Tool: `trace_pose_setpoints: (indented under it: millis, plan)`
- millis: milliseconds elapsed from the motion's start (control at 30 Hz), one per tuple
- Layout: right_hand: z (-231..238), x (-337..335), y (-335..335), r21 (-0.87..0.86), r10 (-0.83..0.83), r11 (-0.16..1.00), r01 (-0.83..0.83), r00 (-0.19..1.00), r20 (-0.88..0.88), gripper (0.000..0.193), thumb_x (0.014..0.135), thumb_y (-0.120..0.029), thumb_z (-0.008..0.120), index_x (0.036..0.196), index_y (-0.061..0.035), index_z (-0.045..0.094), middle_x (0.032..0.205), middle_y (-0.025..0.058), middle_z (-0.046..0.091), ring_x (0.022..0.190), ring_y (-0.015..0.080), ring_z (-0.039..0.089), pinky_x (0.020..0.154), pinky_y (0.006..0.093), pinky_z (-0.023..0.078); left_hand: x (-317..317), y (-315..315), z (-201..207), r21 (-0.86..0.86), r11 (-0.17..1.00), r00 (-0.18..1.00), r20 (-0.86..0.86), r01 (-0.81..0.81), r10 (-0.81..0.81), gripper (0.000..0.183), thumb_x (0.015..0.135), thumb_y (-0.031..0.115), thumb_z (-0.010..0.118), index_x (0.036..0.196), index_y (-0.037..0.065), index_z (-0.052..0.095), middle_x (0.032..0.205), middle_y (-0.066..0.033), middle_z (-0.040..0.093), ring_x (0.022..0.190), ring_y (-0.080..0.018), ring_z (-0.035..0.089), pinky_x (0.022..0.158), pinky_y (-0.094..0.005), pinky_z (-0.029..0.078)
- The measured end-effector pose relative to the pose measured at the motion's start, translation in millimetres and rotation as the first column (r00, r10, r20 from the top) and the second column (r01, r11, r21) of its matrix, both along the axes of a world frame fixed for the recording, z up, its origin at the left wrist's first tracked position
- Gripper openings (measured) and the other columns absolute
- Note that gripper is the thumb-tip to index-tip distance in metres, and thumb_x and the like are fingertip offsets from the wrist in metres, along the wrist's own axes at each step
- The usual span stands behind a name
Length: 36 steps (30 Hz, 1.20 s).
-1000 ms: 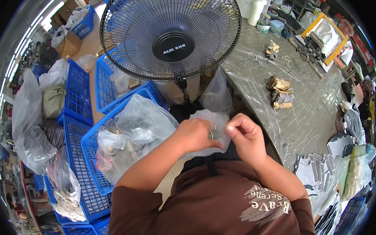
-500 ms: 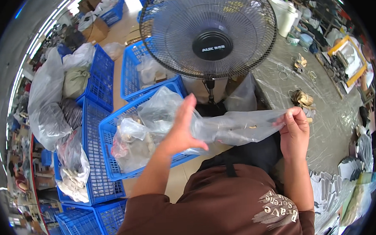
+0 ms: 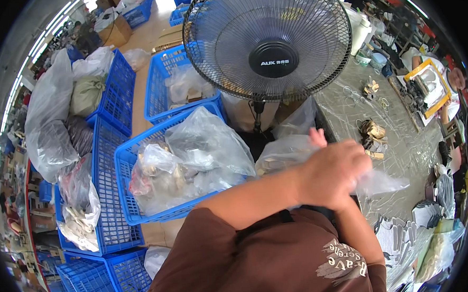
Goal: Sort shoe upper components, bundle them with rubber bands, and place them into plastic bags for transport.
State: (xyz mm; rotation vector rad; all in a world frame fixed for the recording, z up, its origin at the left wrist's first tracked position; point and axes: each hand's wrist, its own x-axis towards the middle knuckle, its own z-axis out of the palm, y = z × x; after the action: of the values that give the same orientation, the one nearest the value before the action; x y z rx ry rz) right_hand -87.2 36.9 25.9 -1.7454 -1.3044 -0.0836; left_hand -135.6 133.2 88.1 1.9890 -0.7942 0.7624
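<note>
My left hand (image 3: 337, 173) is crossed over to the right, its curled fingers smeared by motion around a clear plastic bag (image 3: 284, 151). The bag's body bulges left of my wrists, while its loose end (image 3: 384, 183) sticks out beyond the hand over the table edge. Behind the left hand is my right hand (image 3: 318, 137); only some fingertips show above the left wrist, and its grip is hidden. What lies inside the bag is hard to make out.
A blue crate (image 3: 161, 216) of filled plastic bags stands to my left, with more blue crates (image 3: 118, 205) beyond. A black-grilled fan (image 3: 272, 59) stands ahead. The plastic-covered table (image 3: 337, 103) at right bears bundled brown pieces (image 3: 373, 131) and stacked grey pieces (image 3: 397, 232).
My left hand has swung right, across to the right hand. The bag, stretched out between the hands before, is now bunched, its end poking out past them on the right.
</note>
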Motion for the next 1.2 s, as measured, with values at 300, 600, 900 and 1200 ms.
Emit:
trace_pose_setpoints:
  millis: [300, 600, 900, 1200]
  plan:
    - [27.1, -1.1, -42.8, 0.426, 0.399, 0.904, -0.035, 0.425, -0.813, 0.029, 0.080, -0.025, 0.064, 0.093, -0.0076, 0.046, 0.128, 0.0236, 0.050, 0.123, 0.0374, 0.045, 0.104, 0.0504, 0.032, -143.5, 235.0, -97.6, 0.318, 0.187, 0.113, -0.238, -0.929, 0.965, 0.052, 0.075, 0.003, 0.063, 0.125, 0.005, 0.048, 0.111, -0.0183, 0.059, 0.107, -0.0308, 0.054, 0.092, -0.0394, 0.044]
    - [55.9, 12.8, -55.0, 0.636, 0.552, 0.771, 0.029, 0.468, -0.690, 0.034, 0.075, -0.028, 0.064, 0.081, -0.0130, 0.034, 0.059, -0.0033, 0.040, 0.062, 0.0134, 0.040, 0.094, 0.0365, 0.036, -244.3, 314.0, -228.0, 0.996, 0.062, -0.339, -0.083, -0.071, 0.937, 0.059, 0.079, 0.015, 0.056, 0.136, 0.024, 0.041, 0.151, -0.0113, 0.018, 0.142, -0.0278, 0.008, 0.105, -0.0608, 0.019]
    - [31.9, 18.9, -66.2, 0.455, 0.327, 0.888, 0.069, 0.602, -0.729, 0.044, 0.068, -0.031, 0.079, 0.098, -0.0058, 0.058, 0.063, -0.0063, 0.037, 0.056, 0.0082, 0.031, 0.055, 0.0244, 0.025, -267.2, 354.4, -270.7, 0.853, 0.398, -0.385, -0.511, -0.337, 0.769, 0.059, 0.080, 0.034, 0.063, 0.127, 0.005, 0.041, 0.119, -0.0176, 0.057, 0.115, -0.0338, 0.051, 0.099, -0.0576, 0.029]
    - [30.9, 21.0, -64.2, 0.482, 0.310, 0.843, 0.241, 0.514, -0.800, 0.027, 0.083, -0.030, 0.065, 0.081, -0.0082, 0.049, 0.067, -0.0002, 0.046, 0.068, 0.0171, 0.047, 0.070, 0.0293, 0.039, -281.3, 357.0, -198.7, 0.983, 0.083, -0.183, -0.053, 0.161, 0.982, 0.032, 0.079, 0.026, 0.063, 0.103, 0.006, 0.064, 0.101, -0.0129, 0.065, 0.105, -0.0303, 0.056, 0.091, -0.0591, 0.032]
